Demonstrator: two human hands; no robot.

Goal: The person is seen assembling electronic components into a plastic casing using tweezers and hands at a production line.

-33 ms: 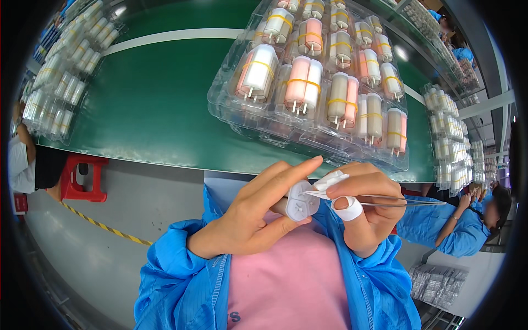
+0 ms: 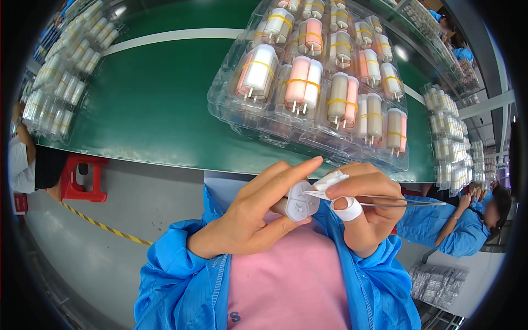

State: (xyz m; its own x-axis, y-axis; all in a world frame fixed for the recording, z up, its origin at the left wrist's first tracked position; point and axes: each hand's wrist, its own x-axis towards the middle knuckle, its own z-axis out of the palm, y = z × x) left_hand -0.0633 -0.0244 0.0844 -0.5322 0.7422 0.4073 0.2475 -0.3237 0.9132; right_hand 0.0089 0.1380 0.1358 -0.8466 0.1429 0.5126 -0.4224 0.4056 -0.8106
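Note:
My left hand (image 2: 256,212) is closed around a bundle of tubes (image 2: 297,208), its white three-lobed end turned toward my right hand. Small raised prongs show on that end; most of the tube bodies are hidden by my fingers. In my right hand (image 2: 368,206) I grip metal tweezers (image 2: 428,203), their narrow tip at the upper right part of the bundle's end face. White wrapping (image 2: 348,211) goes round my right thumb, and more white material (image 2: 331,180) is at the forefinger. Whether the tip pinches anything is too small to tell.
Just beyond my hands, a clear plastic tray (image 2: 223,113) on the green table (image 2: 148,104) holds several banded bundles of white, pink and grey tubes. More trays stand at far left and right. A red stool (image 2: 82,190) is on the left; a co-worker's blue sleeve (image 2: 467,236) is on the right.

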